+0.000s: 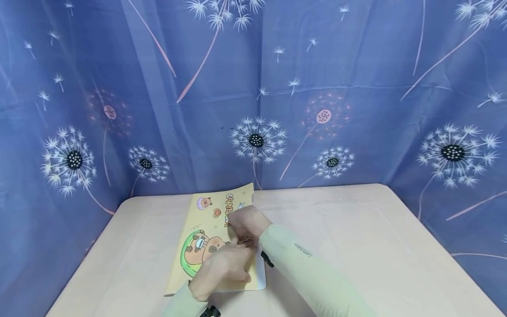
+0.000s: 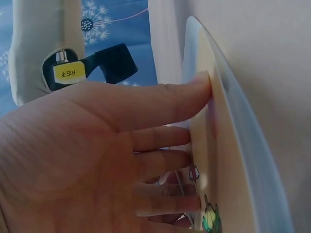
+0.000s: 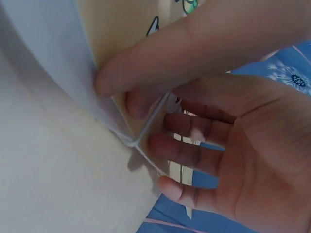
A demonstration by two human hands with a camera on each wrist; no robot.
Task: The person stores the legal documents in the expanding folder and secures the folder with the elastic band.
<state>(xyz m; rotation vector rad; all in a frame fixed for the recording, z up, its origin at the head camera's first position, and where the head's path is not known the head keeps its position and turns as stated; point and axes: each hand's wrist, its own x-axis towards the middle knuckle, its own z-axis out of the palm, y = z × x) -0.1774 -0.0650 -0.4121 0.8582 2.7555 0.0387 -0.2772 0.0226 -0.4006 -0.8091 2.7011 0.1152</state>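
Observation:
A yellow folder (image 1: 215, 207) with cartoon capybaras lies flat on the table; a pale blue border runs along one side. My left hand (image 1: 227, 264) rests on its right part. In the left wrist view its thumb (image 2: 194, 92) presses the cover near the edge, and its fingers lie straight against the cover. Close beyond it, my right hand (image 1: 249, 222) bends over the same edge. A thin white cord (image 3: 153, 119) runs from that edge up to the right thumb and fingers, which seem to pinch it; crossing fingers partly hide the hold.
The pale table (image 1: 336, 229) extends to both sides of the folder. Blue curtains (image 1: 293, 101) with dandelion prints stand behind and beside it. A black wrist strap (image 1: 267, 259) shows at the right sleeve.

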